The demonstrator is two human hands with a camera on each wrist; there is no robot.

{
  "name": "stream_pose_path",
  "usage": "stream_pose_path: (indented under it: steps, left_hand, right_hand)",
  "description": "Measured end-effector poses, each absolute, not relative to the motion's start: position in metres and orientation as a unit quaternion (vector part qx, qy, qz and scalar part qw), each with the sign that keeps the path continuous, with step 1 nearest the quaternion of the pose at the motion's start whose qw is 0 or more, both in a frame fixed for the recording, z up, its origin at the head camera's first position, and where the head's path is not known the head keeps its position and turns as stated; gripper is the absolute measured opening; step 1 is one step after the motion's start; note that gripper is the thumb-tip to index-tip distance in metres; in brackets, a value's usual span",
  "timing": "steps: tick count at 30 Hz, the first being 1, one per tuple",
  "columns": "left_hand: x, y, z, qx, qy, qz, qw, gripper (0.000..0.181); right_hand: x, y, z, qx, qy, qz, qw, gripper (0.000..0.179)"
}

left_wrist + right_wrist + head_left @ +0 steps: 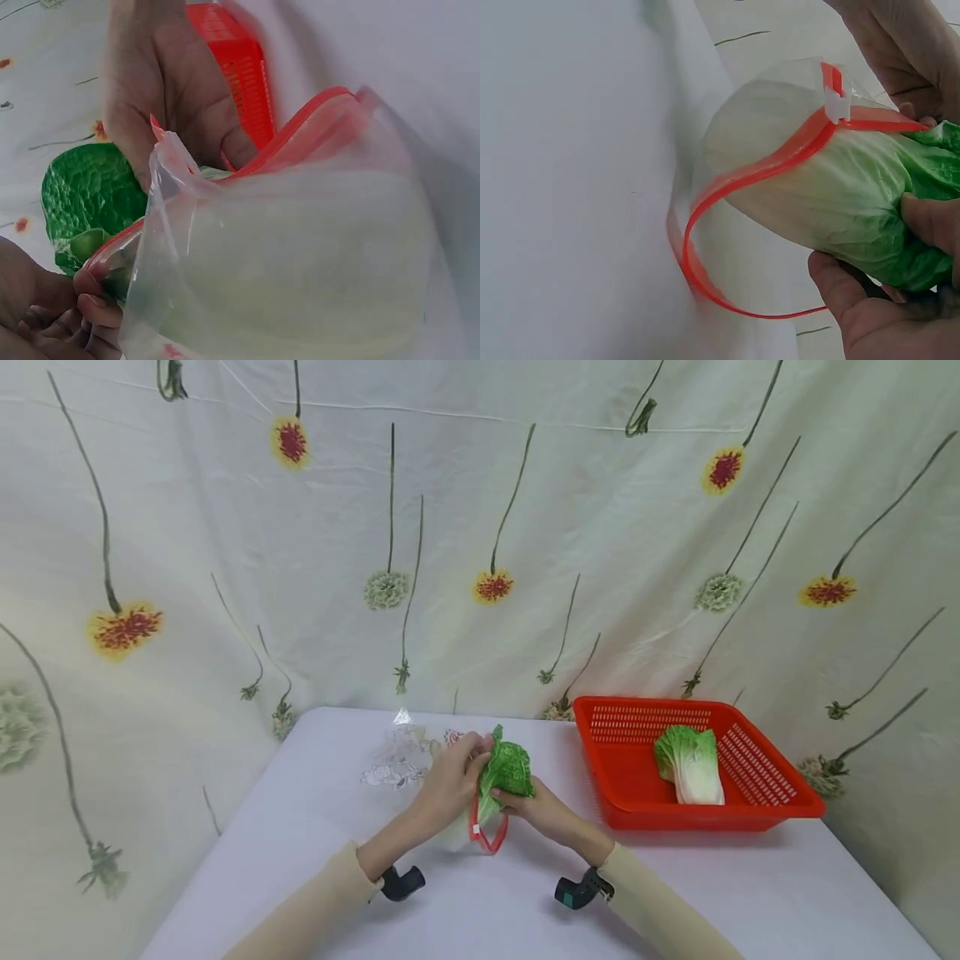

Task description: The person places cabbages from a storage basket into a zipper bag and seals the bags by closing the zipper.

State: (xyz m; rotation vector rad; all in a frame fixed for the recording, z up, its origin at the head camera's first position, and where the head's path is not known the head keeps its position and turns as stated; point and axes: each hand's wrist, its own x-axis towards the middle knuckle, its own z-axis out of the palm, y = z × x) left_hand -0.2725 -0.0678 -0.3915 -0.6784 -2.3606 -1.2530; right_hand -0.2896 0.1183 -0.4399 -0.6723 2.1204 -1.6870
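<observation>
A napa cabbage [506, 768] with dark green leaf tips is partly inside a clear zip bag [300, 255] with a red zip edge and a white slider. The pale stem end sits in the bag, while the leafy end sticks out of its mouth. My left hand [452, 777] pinches the red bag rim beside the leaves. My right hand [543, 810] grips the cabbage [855, 180] near the leafy end, thumb on one side and fingers on the other. In the right wrist view, the rest of the red zip edge [761, 169] hangs in a loose loop.
A red perforated basket [622, 814] stands at the right of the white table [300, 827], with another napa cabbage [697, 768] inside. Behind my left hand lie crumpled clear plastic bags [397, 760]. A flower-print cloth [450, 527] hangs at the table's far edge.
</observation>
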Motion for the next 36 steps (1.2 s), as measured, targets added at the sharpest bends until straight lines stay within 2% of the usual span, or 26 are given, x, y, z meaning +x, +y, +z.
stream_pose_path:
  steps: [6,13,18,20,23,25,31,36]
  left_hand:
    - [-0.28,-0.073,-0.39,-0.197,-0.831,-0.478,0.206,0.007]
    - [-0.275,-0.066,-0.391,-0.253,-0.824,-0.454,0.225,0.005]
    - [-0.257,-0.051,-0.378,-0.277,-0.835,-0.44,0.18,0.004]
    - [-0.252,-0.046,-0.376,-0.269,-0.845,-0.433,0.161,0.006]
    - [-0.25,-0.043,-0.376,-0.24,-0.853,-0.435,0.158,0.005]
    - [-0.251,-0.044,-0.377,-0.229,-0.851,-0.446,0.158,0.005]
    - [-0.251,-0.051,-0.378,-0.214,-0.849,-0.457,0.155,0.005]
    - [-0.251,-0.055,-0.379,-0.205,-0.845,-0.467,0.164,0.005]
  right_hand:
    - [-0.285,0.118,-0.436,-0.277,0.775,-0.553,0.131,0.06]
    - [-0.287,0.114,-0.43,-0.251,0.771,-0.563,0.161,0.06]
    - [-0.292,0.105,-0.429,-0.197,0.774,-0.586,0.138,0.051]
    - [-0.293,0.1,-0.43,-0.157,0.791,-0.579,0.12,0.045]
    - [-0.29,0.095,-0.431,-0.102,0.815,-0.559,0.112,0.048]
    - [-0.287,0.094,-0.431,-0.09,0.817,-0.556,0.125,0.05]
    - [-0.272,0.112,-0.421,-0.129,0.822,-0.528,0.169,0.057]
    - [-0.258,0.132,-0.4,-0.153,0.869,-0.441,0.167,0.042]
